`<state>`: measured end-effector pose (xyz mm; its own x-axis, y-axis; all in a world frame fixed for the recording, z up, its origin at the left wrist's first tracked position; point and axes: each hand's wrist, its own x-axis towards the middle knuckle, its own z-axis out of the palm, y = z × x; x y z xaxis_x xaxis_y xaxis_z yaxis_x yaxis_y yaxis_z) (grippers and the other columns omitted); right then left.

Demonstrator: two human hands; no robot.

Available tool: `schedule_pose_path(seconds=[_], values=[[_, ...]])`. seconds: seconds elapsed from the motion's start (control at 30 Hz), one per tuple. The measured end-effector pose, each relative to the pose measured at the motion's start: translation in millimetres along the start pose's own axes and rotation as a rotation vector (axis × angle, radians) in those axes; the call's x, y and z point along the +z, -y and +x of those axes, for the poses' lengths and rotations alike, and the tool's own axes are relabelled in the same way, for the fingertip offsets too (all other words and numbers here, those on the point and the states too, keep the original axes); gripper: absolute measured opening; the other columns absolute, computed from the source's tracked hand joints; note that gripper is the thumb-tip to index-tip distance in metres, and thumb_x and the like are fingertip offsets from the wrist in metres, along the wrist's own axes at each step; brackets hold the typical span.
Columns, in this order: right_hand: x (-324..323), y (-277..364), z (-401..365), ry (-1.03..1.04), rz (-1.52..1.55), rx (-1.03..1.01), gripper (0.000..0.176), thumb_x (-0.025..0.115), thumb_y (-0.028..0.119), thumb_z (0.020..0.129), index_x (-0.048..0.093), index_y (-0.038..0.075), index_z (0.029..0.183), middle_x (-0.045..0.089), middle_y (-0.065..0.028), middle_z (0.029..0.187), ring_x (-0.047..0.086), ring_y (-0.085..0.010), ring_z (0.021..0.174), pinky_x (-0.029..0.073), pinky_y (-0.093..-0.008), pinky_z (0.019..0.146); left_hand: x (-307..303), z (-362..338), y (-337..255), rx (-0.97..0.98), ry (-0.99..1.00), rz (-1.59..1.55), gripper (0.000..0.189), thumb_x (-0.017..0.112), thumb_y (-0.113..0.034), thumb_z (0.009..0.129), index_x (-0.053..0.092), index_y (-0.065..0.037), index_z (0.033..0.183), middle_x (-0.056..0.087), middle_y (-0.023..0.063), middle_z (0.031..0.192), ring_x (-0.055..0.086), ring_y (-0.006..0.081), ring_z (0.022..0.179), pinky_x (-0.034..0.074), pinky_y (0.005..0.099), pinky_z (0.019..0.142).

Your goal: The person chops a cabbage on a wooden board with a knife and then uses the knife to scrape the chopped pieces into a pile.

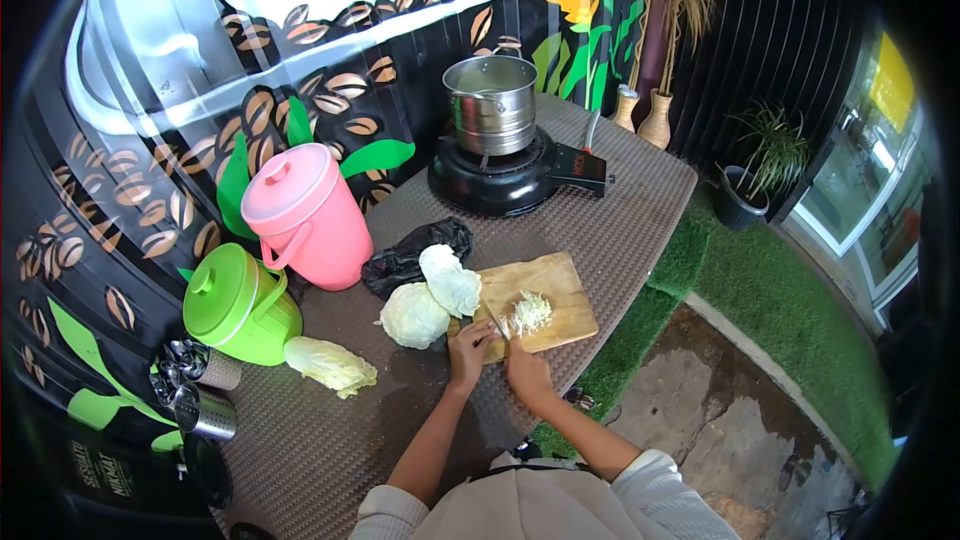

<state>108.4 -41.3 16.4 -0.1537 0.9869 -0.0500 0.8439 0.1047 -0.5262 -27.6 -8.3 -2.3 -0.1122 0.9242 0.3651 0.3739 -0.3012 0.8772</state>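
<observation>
My right hand (pixel 527 372) is closed around a knife (pixel 496 320), whose blade points away from me over the wooden cutting board (pixel 565 285). Close beside the blade, on the board's left part, my left hand (pixel 472 345) has its fingers bent and pressed together; what lies under them is hidden. A small heap of finely shredded pale cabbage (pixel 531 313) lies on the board just right of the knife. Left of the board are a round cabbage (pixel 415 316) and a pale cabbage piece (pixel 451 281), touching each other.
A napa cabbage (pixel 331 366) lies further left. Behind stand a green jug (pixel 235 310), a pink jug (pixel 310 215) and a black plastic bag (pixel 410 255). A steel pot (pixel 490 110) sits on a black gas stove (pixel 490 185). Metal utensil holders (pixel 205 412) stand at the left edge.
</observation>
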Motion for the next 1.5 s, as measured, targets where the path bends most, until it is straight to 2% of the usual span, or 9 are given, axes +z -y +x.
schedule_pose_path(seconds=[0.1,0.17,0.37,0.5,0.6,0.73,0.8,1.0,1.5], values=[[0.1,1.0,9.6,-0.092,-0.092,-0.046,0.020,0.049,0.018,0.087,0.042,0.003,0.097,0.062,-0.0257,0.071,0.063,-0.0399,0.070,0.051,-0.0488,0.060,-3.9,0.2,-4.7,0.094,0.009,0.088,0.022,0.068,0.005,0.072,0.069,0.002,0.094,0.067,0.0153,0.100,0.064,0.0213,0.091,0.052,0.0289,0.077],[-14.6,3.1,9.9,-0.013,-0.006,0.022,0.021,0.048,0.019,0.088,0.041,0.002,0.099,0.061,-0.0268,0.071,0.062,-0.0415,0.069,0.050,-0.0496,0.061,-2.5,-0.1,-12.9,0.012,0.018,0.056,0.021,0.069,0.004,0.072,0.069,0.001,0.092,0.067,0.0151,0.099,0.064,0.0220,0.091,0.051,0.0299,0.079],[-27.7,0.6,3.9,-0.057,0.162,0.076,0.029,0.043,0.026,0.092,0.040,0.000,0.102,0.060,-0.0291,0.072,0.060,-0.0459,0.071,0.048,-0.0521,0.063,-4.3,4.6,-19.0,0.152,0.067,0.251,0.022,0.069,-0.004,0.073,0.067,0.002,0.094,0.065,0.0157,0.094,0.060,0.0285,0.089,0.048,0.0345,0.077],[-25.2,-2.0,-4.1,-0.019,0.128,0.054,0.034,0.043,0.026,0.091,0.039,-0.003,0.108,0.061,-0.0277,0.072,0.061,-0.0440,0.070,0.049,-0.0515,0.064,-1.9,3.3,-26.6,0.227,0.077,0.424,0.022,0.069,-0.009,0.074,0.066,0.001,0.093,0.060,0.0133,0.086,0.057,0.0299,0.085,0.045,0.0374,0.075],[-20.2,-6.4,-3.9,0.035,0.068,0.051,0.031,0.044,0.026,0.091,0.040,-0.001,0.107,0.061,-0.0284,0.075,0.061,-0.0450,0.073,0.048,-0.0535,0.066,-1.7,2.0,-39.7,0.168,0.027,0.505,0.018,0.069,-0.009,0.074,0.067,0.002,0.089,0.058,0.0121,0.083,0.057,0.0291,0.082,0.045,0.0376,0.072],[-28.7,-3.7,1.1,0.024,0.120,0.079,0.031,0.043,0.027,0.091,0.041,-0.001,0.104,0.060,-0.0295,0.078,0.059,-0.0467,0.075,0.047,-0.0547,0.068,4.4,0.5,-29.7,0.115,0.003,0.469,0.015,0.069,-0.008,0.074,0.068,0.002,0.086,0.059,0.0123,0.082,0.057,0.0284,0.081,0.045,0.0368,0.071],[-30.5,-4.4,0.1,0.015,0.134,0.088,0.031,0.043,0.027,0.090,0.041,-0.001,0.104,0.060,-0.0295,0.078,0.059,-0.0464,0.076,0.047,-0.0544,0.068,8.5,0.4,-20.6,0.102,0.022,0.336,0.013,0.069,-0.008,0.075,0.069,0.001,0.084,0.060,0.0124,0.081,0.056,0.0282,0.080,0.045,0.0362,0.070],[-30.8,-2.4,-4.3,0.021,0.120,0.076,0.032,0.043,0.028,0.091,0.040,-0.001,0.106,0.060,-0.0294,0.078,0.059,-0.0466,0.077,0.047,-0.0542,0.069,11.3,3.3,-9.9,0.168,0.022,0.323,0.012,0.068,-0.006,0.076,0.069,0.000,0.086,0.061,0.0133,0.081,0.056,0.0282,0.078,0.045,0.0356,0.068],[-28.2,4.5,1.2,0.081,0.051,0.062,0.031,0.046,0.025,0.091,0.039,0.000,0.107,0.061,-0.0287,0.080,0.060,-0.0458,0.078,0.047,-0.0536,0.070,14.7,-0.2,-12.3,0.149,-0.013,0.274,0.013,0.067,-0.002,0.075,0.070,-0.001,0.088,0.061,0.0113,0.082,0.055,0.0262,0.080,0.044,0.0344,0.070]])
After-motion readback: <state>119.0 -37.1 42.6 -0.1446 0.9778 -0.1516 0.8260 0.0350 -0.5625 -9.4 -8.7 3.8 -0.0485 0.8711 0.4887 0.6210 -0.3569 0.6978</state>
